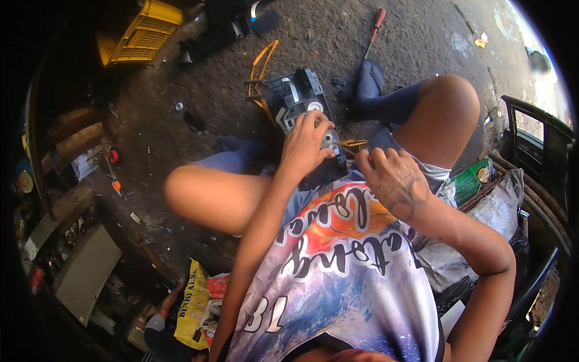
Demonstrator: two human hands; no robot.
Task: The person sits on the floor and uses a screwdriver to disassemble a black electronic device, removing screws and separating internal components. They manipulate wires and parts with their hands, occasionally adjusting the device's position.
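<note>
Between my knees lies a black and grey plastic mechanism (pixel 304 99), with pale round wheels on its upper face. My left hand (pixel 303 145) rests on it, fingers curled round a round, clear-silvery part (pixel 328 138) near its close end. To the right, my right hand (pixel 391 176) is closed, fingertips pinched close to the mechanism's edge. What sits inside that pinch, if anything, is too small or hidden to tell. A thin orange strip loop (pixel 353 143) shows between the two hands. Another orange strip (pixel 263 66) sticks out at the mechanism's far left.
A red-handled screwdriver (pixel 378 25) lies on the dirty ground beyond my right foot. At the far left stands a yellow crate (pixel 146 30), beside black plastic parts (pixel 220 37). Sacks (pixel 470 226) crowd my right side; a yellow bag (pixel 193 304) lies behind on the left.
</note>
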